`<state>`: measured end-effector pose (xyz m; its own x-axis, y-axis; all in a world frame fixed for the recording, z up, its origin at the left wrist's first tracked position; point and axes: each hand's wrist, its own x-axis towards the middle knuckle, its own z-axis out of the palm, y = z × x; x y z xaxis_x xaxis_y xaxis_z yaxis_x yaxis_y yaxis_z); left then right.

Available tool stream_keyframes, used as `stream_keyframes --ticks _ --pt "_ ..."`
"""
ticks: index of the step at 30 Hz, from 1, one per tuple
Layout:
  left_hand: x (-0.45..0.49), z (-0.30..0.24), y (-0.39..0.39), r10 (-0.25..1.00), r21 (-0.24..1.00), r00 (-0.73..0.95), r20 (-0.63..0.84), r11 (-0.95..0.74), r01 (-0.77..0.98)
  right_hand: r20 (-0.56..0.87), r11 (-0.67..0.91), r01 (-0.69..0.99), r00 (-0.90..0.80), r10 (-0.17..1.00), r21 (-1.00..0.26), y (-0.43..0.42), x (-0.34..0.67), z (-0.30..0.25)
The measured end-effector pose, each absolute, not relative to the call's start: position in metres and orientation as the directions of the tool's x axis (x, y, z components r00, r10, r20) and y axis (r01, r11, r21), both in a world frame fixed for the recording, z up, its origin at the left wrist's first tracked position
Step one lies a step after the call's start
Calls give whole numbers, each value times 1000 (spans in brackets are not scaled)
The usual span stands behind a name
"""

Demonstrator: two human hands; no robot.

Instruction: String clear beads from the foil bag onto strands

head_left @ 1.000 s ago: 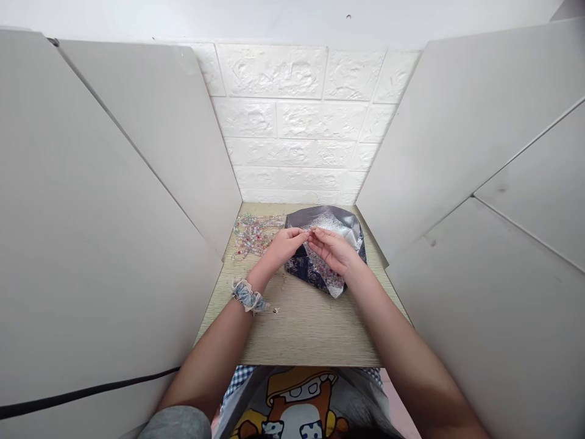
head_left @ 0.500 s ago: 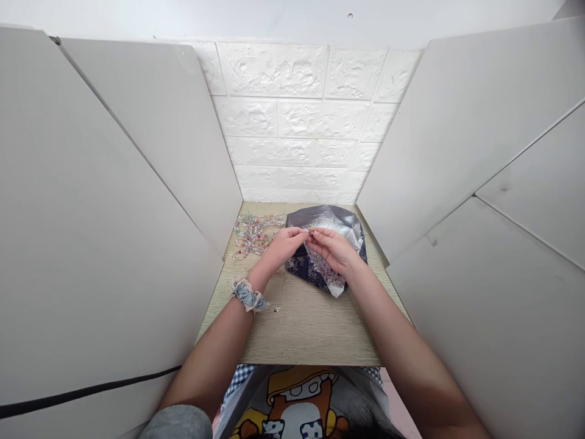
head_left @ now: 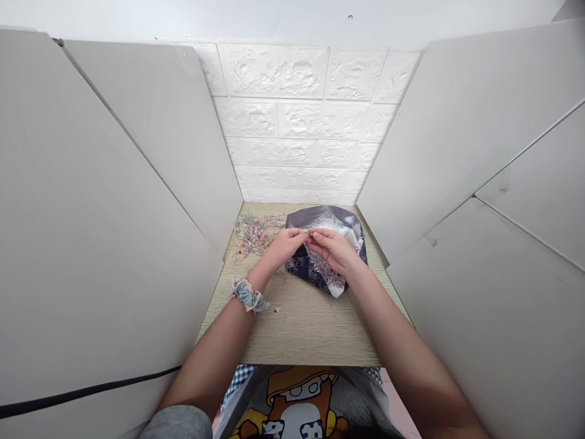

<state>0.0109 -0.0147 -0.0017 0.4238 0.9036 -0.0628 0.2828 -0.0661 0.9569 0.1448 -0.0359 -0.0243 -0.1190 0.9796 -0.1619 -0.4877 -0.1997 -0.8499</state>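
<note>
My left hand (head_left: 289,241) and my right hand (head_left: 334,249) meet fingertip to fingertip, both pinched closed. Whatever sits between the fingertips is too small to make out. Right below them lies an open bag (head_left: 299,268) with a silver lining and a dark blue patterned outside. Loose pink, white and purple beads (head_left: 329,273) fill its near part. Left of the bag, several strings of coloured beads (head_left: 256,235) lie heaped on the table. A blue scrunchie with lace edging (head_left: 249,296) is around my left wrist.
The wooden table (head_left: 315,335) is narrow, with grey panels (head_left: 169,140) on the left and right and a white brick-pattern wall (head_left: 297,119) behind. A tiny shiny piece (head_left: 276,310) lies near my left wrist. A black cable (head_left: 91,388) runs at lower left.
Almost nothing differs. Both hands stay pinched together over the bag, with only a slight shift of the fingertips.
</note>
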Motion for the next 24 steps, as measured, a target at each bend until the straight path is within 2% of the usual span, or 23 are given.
stream_keyframes --ticks 9,24 --pt "11 -3 -14 904 954 421 -78 -54 295 -170 -201 -478 -107 980 -855 -36 144 -25" --pt "10 -12 -8 895 955 446 -14 -121 272 -147 -180 -426 -110 983 -887 -35 144 -27"
